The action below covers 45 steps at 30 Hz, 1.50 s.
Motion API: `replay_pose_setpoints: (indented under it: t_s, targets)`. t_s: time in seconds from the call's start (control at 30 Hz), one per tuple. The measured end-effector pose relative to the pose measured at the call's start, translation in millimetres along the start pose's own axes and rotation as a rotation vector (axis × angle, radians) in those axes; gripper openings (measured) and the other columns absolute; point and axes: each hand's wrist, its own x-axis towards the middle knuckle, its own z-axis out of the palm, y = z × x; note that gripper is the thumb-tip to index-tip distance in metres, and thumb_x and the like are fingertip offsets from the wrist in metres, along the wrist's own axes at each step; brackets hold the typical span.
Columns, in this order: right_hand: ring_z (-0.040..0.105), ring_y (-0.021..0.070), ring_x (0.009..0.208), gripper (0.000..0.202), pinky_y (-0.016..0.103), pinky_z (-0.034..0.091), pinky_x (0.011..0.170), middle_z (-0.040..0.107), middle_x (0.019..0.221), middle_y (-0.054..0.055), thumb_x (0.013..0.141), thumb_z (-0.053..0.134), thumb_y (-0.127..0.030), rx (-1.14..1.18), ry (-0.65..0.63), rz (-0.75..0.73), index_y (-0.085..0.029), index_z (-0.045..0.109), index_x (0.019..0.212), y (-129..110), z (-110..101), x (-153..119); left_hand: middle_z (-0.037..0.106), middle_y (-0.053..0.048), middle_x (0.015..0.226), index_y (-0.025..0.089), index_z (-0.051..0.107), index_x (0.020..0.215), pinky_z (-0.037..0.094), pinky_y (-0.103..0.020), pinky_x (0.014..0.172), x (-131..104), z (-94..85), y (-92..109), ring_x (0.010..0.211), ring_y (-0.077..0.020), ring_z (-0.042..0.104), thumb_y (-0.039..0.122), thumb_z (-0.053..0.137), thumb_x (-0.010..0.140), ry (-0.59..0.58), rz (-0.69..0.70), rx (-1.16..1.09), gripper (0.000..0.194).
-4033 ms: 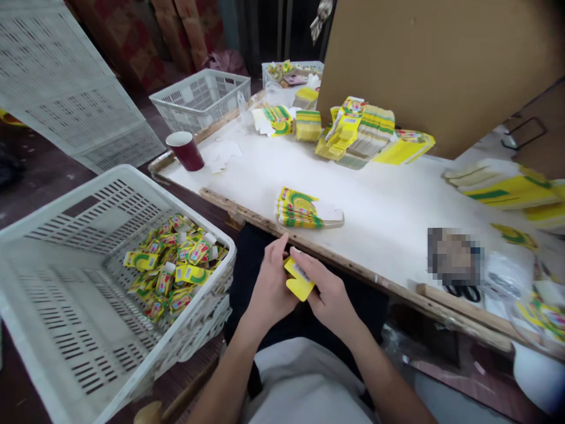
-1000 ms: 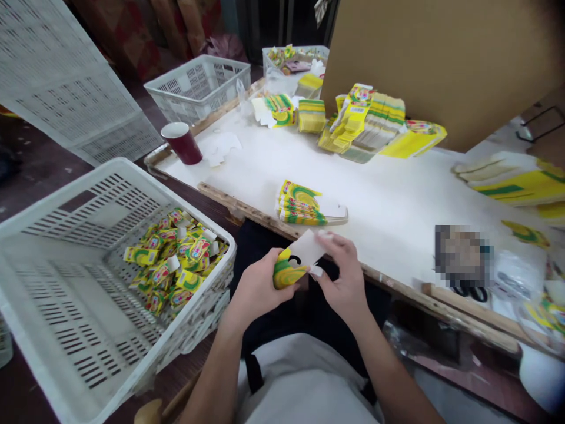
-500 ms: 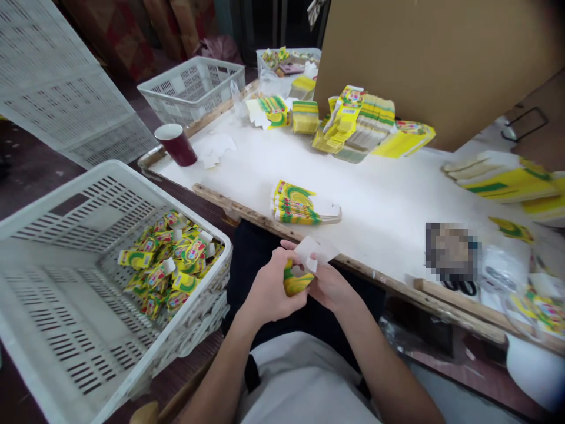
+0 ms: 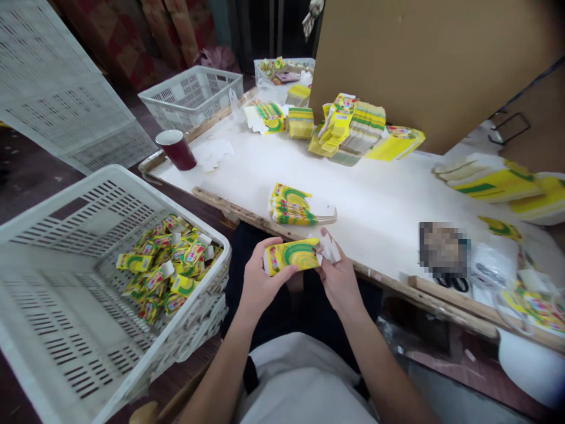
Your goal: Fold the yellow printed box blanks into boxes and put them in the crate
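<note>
Between my hands, just off the table's front edge, is a small yellow and green printed carton (image 4: pixel 295 255). My left hand (image 4: pixel 260 277) grips its left end, thumb along the near side. At the carton's right end my right hand (image 4: pixel 338 277) is closed on its white flaps (image 4: pixel 330 249). Whether anything is inside the carton cannot be seen. Beyond my hands, a fanned stack of flat cartons (image 4: pixel 291 206) lies on the white table (image 4: pixel 238 188). To my left, many folded cartons (image 4: pixel 176 259) lie in a white plastic crate (image 4: pixel 110 171).
Bundled flat cartons (image 4: pixel 353 126) stand at the back before a large cardboard sheet (image 4: pixel 424 65). A maroon cup (image 4: pixel 179 154) stands at the table's left corner. Black scissors (image 4: pixel 454 284) and a wooden strip (image 4: pixel 441 300) lie at the right. Another crate (image 4: pixel 194 94) is behind the cup.
The carton has turned from a steep angle to lie lengthwise with its printed face up. My left hand has shifted left along it; my right hand has moved right with the white flaps.
</note>
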Motion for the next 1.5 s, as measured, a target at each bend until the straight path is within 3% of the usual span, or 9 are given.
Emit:
replay_pose_setpoints:
  t_s: [0.17, 0.4, 0.63, 0.83, 0.97, 1.07, 1.17, 1.3, 1.5]
  targets:
    - [0.019, 0.0269, 0.141, 0.069, 0.044, 0.030, 0.109, 0.021, 0.153, 0.010, 0.084, 0.058, -0.030, -0.409, -0.301, -0.308, -0.024, 0.025, 0.145, -2, 9, -12, 0.067, -0.003, 0.089, 0.019, 0.058, 0.088, 0.050, -0.033, 0.083, -4, 11.3, 3, 0.091, -0.0172, 0.064, 0.034, 0.057, 0.083, 0.318, -0.210, -0.732, 0.016]
    - [0.042, 0.0263, 0.130, 0.041, 0.039, 0.041, 0.101, 0.041, 0.143, 0.011, 0.080, 0.064, -0.021, -0.366, -0.491, -0.363, -0.027, 0.062, 0.120, -11, -2, 0, 0.062, 0.003, 0.070, 0.019, 0.058, 0.077, 0.049, -0.040, 0.090, 6, -4.8, -3, 0.075, -0.0138, 0.065, 0.031, 0.058, 0.082, 0.327, -0.180, -0.860, 0.013]
    - [0.053, 0.0250, 0.120, 0.034, 0.035, 0.049, 0.092, 0.053, 0.133, 0.010, 0.069, 0.070, -0.014, -0.064, -0.335, -0.133, -0.025, 0.072, 0.101, -9, 12, -3, 0.062, 0.002, 0.070, 0.018, 0.057, 0.077, 0.050, -0.038, 0.087, 7, -1.6, 0, 0.074, -0.0133, 0.064, 0.024, 0.061, 0.078, 0.312, -0.157, -0.838, 0.007]
    - [0.049, 0.0254, 0.125, 0.034, 0.038, 0.046, 0.096, 0.053, 0.134, 0.008, 0.072, 0.071, -0.015, -0.213, -0.571, -0.232, -0.028, 0.071, 0.103, -18, -1, 0, 0.058, 0.004, 0.066, 0.019, 0.056, 0.076, 0.050, -0.041, 0.088, 6, -6.5, 3, 0.065, -0.0101, 0.060, 0.026, 0.061, 0.077, 0.314, -0.155, -0.850, 0.009]
    - [0.043, 0.0255, 0.129, 0.034, 0.040, 0.041, 0.101, 0.048, 0.139, 0.009, 0.076, 0.066, -0.016, -0.344, -0.500, -0.312, -0.028, 0.069, 0.107, -22, -7, -1, 0.060, 0.003, 0.067, 0.020, 0.056, 0.078, 0.049, -0.041, 0.090, 4, -1.8, 2, 0.073, -0.0129, 0.064, 0.025, 0.063, 0.076, 0.304, -0.153, -0.833, 0.009]
    - [0.038, 0.0268, 0.133, 0.053, 0.041, 0.041, 0.101, 0.041, 0.143, 0.010, 0.078, 0.066, -0.026, -0.266, -0.471, -0.280, -0.027, 0.052, 0.129, -18, -1, -5, 0.061, 0.003, 0.068, 0.020, 0.057, 0.079, 0.049, -0.041, 0.090, 2, 1.7, 4, 0.074, -0.0137, 0.065, 0.024, 0.064, 0.075, 0.328, -0.149, -0.861, 0.009]
    - [0.047, 0.0241, 0.124, 0.062, 0.038, 0.044, 0.098, 0.047, 0.137, 0.011, 0.083, 0.058, -0.032, -0.157, -0.299, -0.243, -0.024, 0.034, 0.140, -9, 12, -8, 0.062, 0.003, 0.068, 0.020, 0.056, 0.079, 0.050, -0.039, 0.087, -1, 4.7, 6, 0.075, -0.0149, 0.065, 0.024, 0.064, 0.075, 0.282, -0.182, -0.855, 0.010]
    - [0.058, 0.0217, 0.102, 0.033, 0.037, 0.046, 0.091, 0.060, 0.114, 0.010, 0.087, 0.046, -0.024, -0.240, -0.011, -0.283, -0.019, 0.052, 0.119, -2, 31, -9, 0.064, 0.002, 0.070, 0.020, 0.057, 0.081, 0.052, -0.037, 0.083, -5, 9.9, 5, 0.080, -0.0166, 0.066, 0.026, 0.065, 0.075, 0.248, -0.230, -0.836, 0.011]
    - [0.058, 0.0213, 0.100, 0.057, 0.035, 0.049, 0.086, 0.056, 0.117, 0.012, 0.083, 0.055, -0.033, -0.217, -0.290, -0.267, -0.018, 0.037, 0.134, -14, 30, 18, 0.057, 0.005, 0.065, 0.020, 0.057, 0.078, 0.050, -0.040, 0.088, 8, -16.6, 17, 0.068, -0.0117, 0.061, 0.021, 0.060, 0.078, 0.385, -0.046, -0.751, 0.003]
